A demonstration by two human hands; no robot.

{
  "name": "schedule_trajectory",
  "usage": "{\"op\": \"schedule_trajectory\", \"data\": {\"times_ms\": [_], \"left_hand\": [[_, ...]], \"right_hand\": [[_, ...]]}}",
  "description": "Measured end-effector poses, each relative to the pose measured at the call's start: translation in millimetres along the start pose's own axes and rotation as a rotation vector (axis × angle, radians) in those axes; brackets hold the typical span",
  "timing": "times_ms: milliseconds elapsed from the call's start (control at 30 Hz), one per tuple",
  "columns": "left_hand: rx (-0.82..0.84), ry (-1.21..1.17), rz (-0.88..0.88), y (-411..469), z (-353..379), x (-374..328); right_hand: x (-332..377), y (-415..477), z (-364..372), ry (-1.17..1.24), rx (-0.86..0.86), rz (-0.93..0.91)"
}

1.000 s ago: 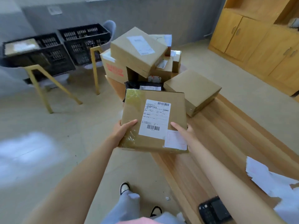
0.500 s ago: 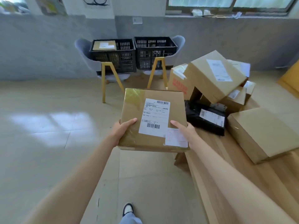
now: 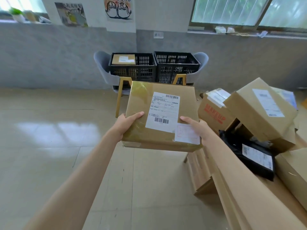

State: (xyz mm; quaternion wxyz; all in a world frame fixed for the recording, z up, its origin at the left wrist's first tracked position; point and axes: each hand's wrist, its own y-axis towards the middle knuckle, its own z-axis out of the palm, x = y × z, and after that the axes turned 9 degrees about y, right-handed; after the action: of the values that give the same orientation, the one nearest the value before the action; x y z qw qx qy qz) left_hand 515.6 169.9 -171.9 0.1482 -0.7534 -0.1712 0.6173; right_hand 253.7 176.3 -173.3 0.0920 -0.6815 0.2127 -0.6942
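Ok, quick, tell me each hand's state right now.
Left hand: grips the left edge of the cardboard box, thumb on top.
Right hand: grips the box's right edge, thumb on top.

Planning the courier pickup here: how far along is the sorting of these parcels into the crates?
Done: one labelled box lies in the left crate. In hand: the left hand and right hand grip a taped parcel, held towards the crates. Left: the right crate looks empty, and a MAKEUP carton, a larger box and a black mailer wait on the table. Early days.
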Motion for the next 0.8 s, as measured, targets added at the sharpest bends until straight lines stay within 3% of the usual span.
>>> {"op": "schedule_trajectory", "data": {"times_ms": [333,800], "left_hand": [[-0.013,-0.008,0.005,72,-16,-52],[-0.131,-0.061,0.056,220,0,-161]], "right_hand": [[52,72,23,0.032,0.023,-0.041],[156,252,39,0.054,0.116,-0.117]]}}
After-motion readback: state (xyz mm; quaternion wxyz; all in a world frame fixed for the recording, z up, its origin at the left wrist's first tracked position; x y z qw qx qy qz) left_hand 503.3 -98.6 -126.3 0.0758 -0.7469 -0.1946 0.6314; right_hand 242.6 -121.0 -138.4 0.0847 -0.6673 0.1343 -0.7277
